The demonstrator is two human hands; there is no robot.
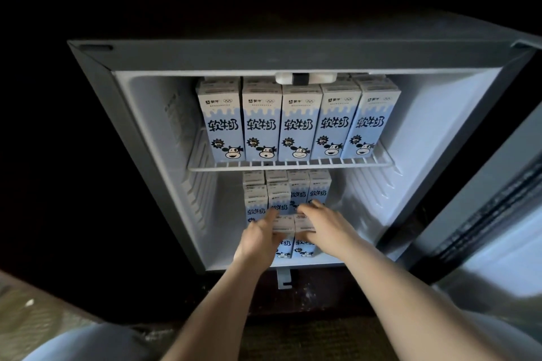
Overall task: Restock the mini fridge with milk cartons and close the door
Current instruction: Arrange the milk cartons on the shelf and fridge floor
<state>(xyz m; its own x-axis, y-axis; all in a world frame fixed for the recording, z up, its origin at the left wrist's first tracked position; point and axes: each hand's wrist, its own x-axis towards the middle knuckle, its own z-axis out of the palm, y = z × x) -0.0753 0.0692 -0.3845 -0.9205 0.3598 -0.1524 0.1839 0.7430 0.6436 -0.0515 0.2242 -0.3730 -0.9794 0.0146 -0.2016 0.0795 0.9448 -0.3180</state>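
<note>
The mini fridge [152,132] stands open with its inside lit. Several blue-and-white milk cartons [299,123] fill the wire shelf [293,163] in a row. Below it, more cartons [318,187] stand at the back of the fridge floor. Two cartons stand side by side at the front: my left hand [261,239] holds the left front carton [284,245] and my right hand [325,223] holds the right front carton [305,246]. The fingers of both hands curl over the carton tops. The fridge door [484,214] hangs open at the right.
Free floor space inside the fridge lies left and right of the lower cartons. A dark cabinet surrounds the fridge. A pale patterned surface [38,316] sits at the lower left, and light clothing [88,343] shows at the bottom edge.
</note>
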